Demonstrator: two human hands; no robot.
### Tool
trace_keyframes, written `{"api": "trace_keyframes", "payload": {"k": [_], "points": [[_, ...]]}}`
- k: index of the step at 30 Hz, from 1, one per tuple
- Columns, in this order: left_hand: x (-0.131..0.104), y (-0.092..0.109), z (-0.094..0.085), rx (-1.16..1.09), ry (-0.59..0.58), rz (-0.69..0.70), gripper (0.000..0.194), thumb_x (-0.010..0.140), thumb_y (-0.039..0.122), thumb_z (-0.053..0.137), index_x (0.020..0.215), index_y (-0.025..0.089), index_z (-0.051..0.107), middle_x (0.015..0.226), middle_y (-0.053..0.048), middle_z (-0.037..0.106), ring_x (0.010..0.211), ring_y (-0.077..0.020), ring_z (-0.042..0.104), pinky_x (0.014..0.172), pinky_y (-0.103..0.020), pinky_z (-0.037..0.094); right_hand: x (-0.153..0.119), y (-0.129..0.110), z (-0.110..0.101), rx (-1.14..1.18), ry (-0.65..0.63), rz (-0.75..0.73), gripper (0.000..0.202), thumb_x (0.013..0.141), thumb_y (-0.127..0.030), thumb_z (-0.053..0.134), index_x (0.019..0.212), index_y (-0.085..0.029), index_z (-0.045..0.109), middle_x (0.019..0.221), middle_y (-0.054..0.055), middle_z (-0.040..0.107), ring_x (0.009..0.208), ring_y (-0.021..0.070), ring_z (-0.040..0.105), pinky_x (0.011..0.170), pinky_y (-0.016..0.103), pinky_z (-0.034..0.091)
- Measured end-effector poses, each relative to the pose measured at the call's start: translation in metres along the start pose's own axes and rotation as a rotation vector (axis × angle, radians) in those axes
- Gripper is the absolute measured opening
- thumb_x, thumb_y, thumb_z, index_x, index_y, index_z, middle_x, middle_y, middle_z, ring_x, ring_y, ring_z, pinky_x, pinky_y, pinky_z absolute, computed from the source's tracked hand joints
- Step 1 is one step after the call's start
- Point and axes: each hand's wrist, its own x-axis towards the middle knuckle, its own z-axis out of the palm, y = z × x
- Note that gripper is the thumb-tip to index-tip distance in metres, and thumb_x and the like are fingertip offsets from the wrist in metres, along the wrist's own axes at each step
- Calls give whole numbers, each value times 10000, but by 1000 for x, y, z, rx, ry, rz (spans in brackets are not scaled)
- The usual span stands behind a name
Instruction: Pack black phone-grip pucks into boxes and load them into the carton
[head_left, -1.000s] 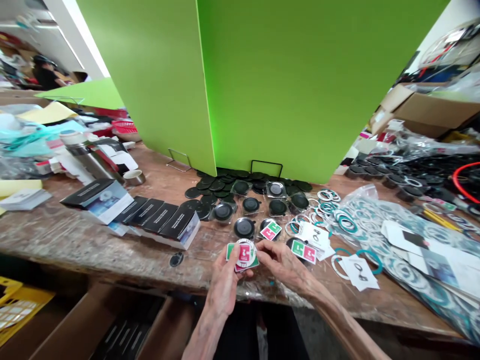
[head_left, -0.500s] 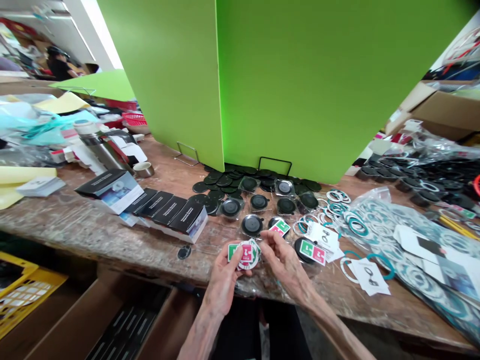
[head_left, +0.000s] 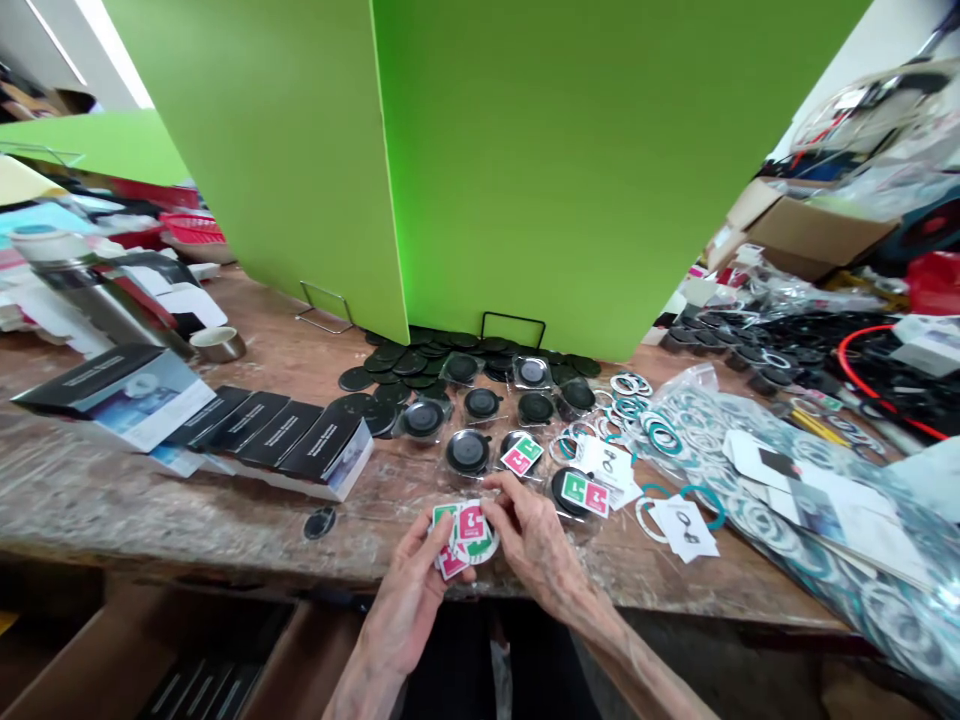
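My left hand is closed around a small fanned stack of pink-and-green stickers, with the thumb on top. On the upper sticker a white "2" shows on pink. The fingertips of my right hand are bent together at the stack's right edge; whatever is pinched there is mostly hidden. Just beyond my hands lie round black discs in clear wrappers, including one. Pink-and-green stickers rest on two of these discs, one pair to the right of my right hand and another behind it.
Black printed boxes stand in a row at left, near a steel flask and metal cup. White leaflets and a plastic bag of white and teal rings occupy the right. Green panels rise behind loose black discs.
The view has swung right, so the table's contents appear farther left. My right fingertips have come to the stack's edge, and the stickers in my left hand are fanned differently, with more pink showing below.
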Motion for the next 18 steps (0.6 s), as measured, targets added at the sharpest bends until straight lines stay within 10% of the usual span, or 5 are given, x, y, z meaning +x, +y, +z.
{"api": "trace_keyframes", "payload": {"k": [12,18], "points": [[4,-5,8,107,78,73,349,744,421,746,863,140,575,675,8,659,422,-62,532,405,-156,433,60,42,-48,-272,159,-25,166,898,-240,406,812,-199,542,709,9,567,646,156,522,649,275,389],[6,-9,14,124,127,126,403,711,469,753,871,147,571,655,-3,652,476,-123,606,360,-165,402,38,23,-36,-333,155,-133,154,915,-262,441,978,-204,569,980,95,564,936,238,511,855,381,386]]}}
